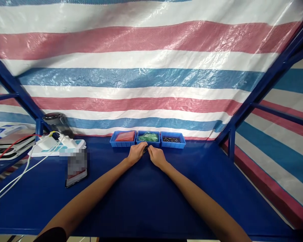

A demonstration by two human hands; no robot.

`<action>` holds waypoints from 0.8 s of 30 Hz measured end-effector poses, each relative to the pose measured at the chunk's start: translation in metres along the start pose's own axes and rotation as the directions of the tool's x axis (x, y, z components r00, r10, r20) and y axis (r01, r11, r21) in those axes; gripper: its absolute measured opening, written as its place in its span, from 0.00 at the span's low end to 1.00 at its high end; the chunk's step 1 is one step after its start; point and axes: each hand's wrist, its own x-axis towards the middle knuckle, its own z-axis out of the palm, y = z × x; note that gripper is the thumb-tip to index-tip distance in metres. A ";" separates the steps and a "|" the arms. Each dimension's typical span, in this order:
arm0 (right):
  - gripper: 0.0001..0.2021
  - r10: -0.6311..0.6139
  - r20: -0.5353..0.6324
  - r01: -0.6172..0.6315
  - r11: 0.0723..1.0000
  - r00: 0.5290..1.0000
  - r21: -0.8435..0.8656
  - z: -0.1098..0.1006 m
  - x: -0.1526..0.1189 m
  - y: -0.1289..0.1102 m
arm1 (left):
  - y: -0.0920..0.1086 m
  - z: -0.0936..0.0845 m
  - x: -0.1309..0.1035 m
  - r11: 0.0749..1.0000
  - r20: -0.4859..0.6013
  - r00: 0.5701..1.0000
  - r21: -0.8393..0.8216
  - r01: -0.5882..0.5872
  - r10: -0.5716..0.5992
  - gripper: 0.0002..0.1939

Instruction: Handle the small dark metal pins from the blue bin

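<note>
My left hand [137,153] is closed around a few slim dark pieces [144,150] that look like screws; their ends poke out on its right side. My right hand [157,156] is right beside it, fingers pinched together at the same pieces. What lies between its fingertips is too small to make out. Both hands are just in front of a blue bin [141,141] with green plastic packets [148,136]. To its right, another blue bin [173,145] contains many slim dark pieces [171,139]. The left blue bin [122,144] holds flat reddish-pink sheets or bags [125,136].
On the left of the blue table [146,201] are a white power strip [77,148] with plugs and cables, a phone-like object [76,178], partly blurred, and a dark jar [57,122]. Blue frame posts [231,144] and a striped sheet [146,77] enclose the table.
</note>
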 end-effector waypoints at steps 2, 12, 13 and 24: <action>0.14 -0.009 0.021 0.010 0.999 1.000 -0.034 0.000 -0.001 -0.002 | -0.002 0.000 -0.001 0.999 0.006 1.000 0.032 0.016 -0.016 0.15; 0.18 0.110 0.018 -0.105 0.979 0.994 -0.173 -0.008 -0.002 -0.008 | 0.001 0.000 0.000 0.977 -0.005 0.997 0.198 0.079 -0.080 0.16; 0.17 0.118 0.020 -0.113 0.978 0.993 -0.178 -0.008 -0.001 -0.008 | 0.001 -0.001 0.000 0.976 -0.002 0.997 0.204 0.076 -0.077 0.16; 0.14 0.234 0.010 -0.228 0.956 0.972 -0.187 -0.015 -0.003 -0.009 | 0.003 -0.006 0.001 0.980 0.046 0.999 0.198 -0.015 0.006 0.18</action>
